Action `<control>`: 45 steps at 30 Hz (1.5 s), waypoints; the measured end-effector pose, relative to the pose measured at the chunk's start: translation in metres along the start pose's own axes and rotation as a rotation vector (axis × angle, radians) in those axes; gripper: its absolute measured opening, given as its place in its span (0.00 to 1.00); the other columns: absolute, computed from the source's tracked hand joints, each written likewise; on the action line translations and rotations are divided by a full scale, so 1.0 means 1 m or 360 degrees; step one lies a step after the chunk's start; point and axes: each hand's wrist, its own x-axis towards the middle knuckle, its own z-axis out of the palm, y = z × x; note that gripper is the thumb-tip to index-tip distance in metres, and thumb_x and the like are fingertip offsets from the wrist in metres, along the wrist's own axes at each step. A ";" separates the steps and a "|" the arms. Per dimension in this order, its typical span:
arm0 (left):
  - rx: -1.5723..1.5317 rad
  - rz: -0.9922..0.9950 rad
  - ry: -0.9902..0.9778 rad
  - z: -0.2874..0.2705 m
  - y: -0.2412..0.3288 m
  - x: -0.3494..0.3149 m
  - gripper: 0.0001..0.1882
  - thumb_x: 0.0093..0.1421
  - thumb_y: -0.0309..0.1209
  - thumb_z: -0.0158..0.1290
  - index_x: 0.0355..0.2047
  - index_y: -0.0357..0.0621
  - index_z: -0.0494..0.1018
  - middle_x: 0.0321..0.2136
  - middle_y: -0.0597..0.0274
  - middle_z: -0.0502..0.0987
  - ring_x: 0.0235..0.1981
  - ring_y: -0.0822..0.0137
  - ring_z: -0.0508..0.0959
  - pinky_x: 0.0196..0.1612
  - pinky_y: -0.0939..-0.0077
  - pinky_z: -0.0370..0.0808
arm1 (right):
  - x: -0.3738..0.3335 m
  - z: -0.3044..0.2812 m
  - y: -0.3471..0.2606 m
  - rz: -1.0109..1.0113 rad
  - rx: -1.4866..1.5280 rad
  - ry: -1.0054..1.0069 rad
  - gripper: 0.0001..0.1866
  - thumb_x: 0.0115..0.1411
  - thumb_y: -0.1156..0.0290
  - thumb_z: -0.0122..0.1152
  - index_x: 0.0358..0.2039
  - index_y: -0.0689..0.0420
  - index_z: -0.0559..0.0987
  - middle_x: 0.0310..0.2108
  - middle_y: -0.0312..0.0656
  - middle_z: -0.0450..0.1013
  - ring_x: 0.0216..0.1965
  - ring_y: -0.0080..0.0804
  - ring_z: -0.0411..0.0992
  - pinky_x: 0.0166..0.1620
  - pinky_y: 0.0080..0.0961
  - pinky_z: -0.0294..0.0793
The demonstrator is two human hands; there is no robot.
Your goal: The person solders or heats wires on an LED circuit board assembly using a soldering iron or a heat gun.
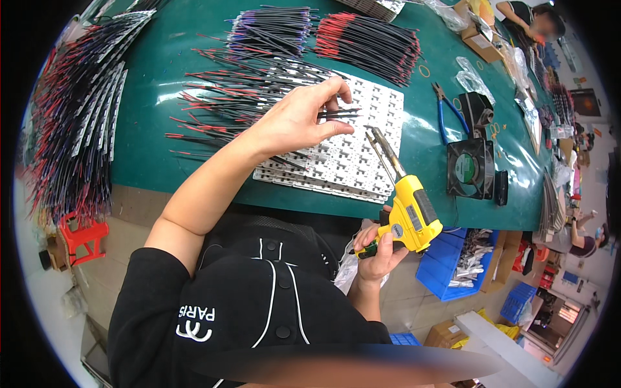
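My left hand [301, 116] is over a white panel of small circuit boards [372, 152] on the green table. Several thin black wires [339, 114] stick out from its curled fingers, their ends over the panel. Thumb and forefinger are spread apart around them. In my right hand [378, 252], low at the table's front edge, is a yellow soldering gun [409, 213]. Its long metal tip points up and left, close to the wire ends; whether it touches the panel I cannot tell. Many black wires with red ends [217, 107] extend leftward from the panel.
Bundles of black-and-purple wires [268, 32] and black-and-red wires [369, 45] lie at the back. Blue-handled pliers [451, 113] and a black fan [470, 167] are to the right. Wired panels [84, 123] are stacked at the left. A blue bin [443, 268] stands below the table.
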 end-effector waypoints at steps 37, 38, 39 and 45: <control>0.0595 -0.0066 0.0094 0.014 -0.020 0.005 0.12 0.45 0.30 0.56 0.29 0.34 0.74 0.25 0.52 0.77 0.26 0.55 0.77 0.32 0.67 0.72 | -0.005 0.005 0.007 0.0103 -0.0138 -0.0001 0.19 0.62 0.69 0.47 0.47 0.69 0.60 0.16 0.42 0.63 0.12 0.25 0.61 0.16 0.20 0.65; 0.0596 -0.0073 0.0083 0.013 -0.019 0.005 0.12 0.44 0.30 0.56 0.28 0.34 0.74 0.24 0.52 0.76 0.26 0.55 0.77 0.32 0.67 0.72 | -0.005 0.004 0.008 0.0121 -0.0148 -0.0032 0.17 0.62 0.69 0.47 0.45 0.68 0.60 0.16 0.42 0.63 0.12 0.25 0.61 0.16 0.20 0.65; 0.0596 -0.0074 0.0084 0.013 -0.018 0.006 0.12 0.44 0.30 0.56 0.28 0.34 0.74 0.24 0.52 0.76 0.26 0.55 0.77 0.32 0.67 0.72 | -0.005 0.004 0.009 0.0122 -0.0148 -0.0033 0.17 0.62 0.69 0.47 0.45 0.68 0.60 0.16 0.42 0.63 0.12 0.25 0.61 0.16 0.20 0.65; 0.0575 -0.0064 0.0098 0.013 -0.019 0.006 0.11 0.43 0.30 0.55 0.26 0.34 0.74 0.23 0.51 0.76 0.26 0.54 0.77 0.32 0.67 0.72 | -0.005 0.005 0.012 0.0118 -0.0149 0.0022 0.14 0.61 0.70 0.48 0.43 0.66 0.61 0.17 0.43 0.64 0.13 0.26 0.61 0.17 0.21 0.66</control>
